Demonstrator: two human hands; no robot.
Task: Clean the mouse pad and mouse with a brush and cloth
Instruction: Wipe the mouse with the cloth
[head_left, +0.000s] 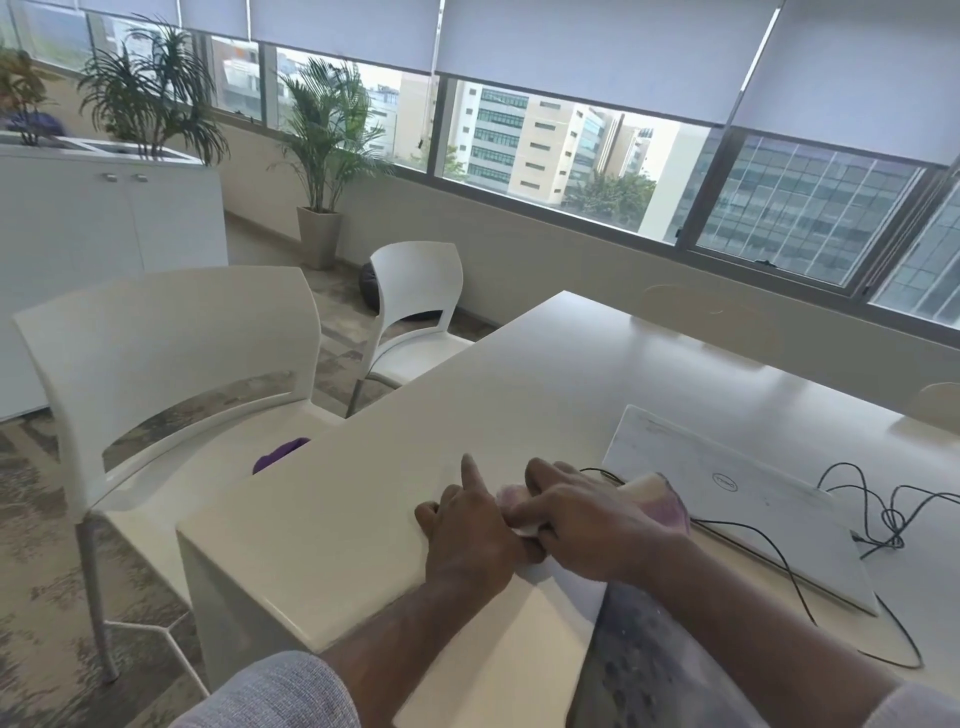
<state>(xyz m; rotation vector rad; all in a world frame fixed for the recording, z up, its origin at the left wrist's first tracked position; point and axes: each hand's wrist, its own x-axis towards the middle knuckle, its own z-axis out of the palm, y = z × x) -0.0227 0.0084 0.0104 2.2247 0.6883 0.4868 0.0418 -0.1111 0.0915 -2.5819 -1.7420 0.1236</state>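
Your mouse pad (644, 670): dark, speckled, flat at table's 6 o'clock edge. Cloth (667, 501): pinkish-purple, bunched at its 12 o'clock.

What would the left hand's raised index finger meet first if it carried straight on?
Probably nothing nearby: the left hand points its finger across the bare white glossy table, toward its far edge; depth is unclear.

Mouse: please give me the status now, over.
Both hands on it: left hand steadies the mouse, right hand rubs with the cloth. Mouse mostly hidden. Black cable trails alongside.
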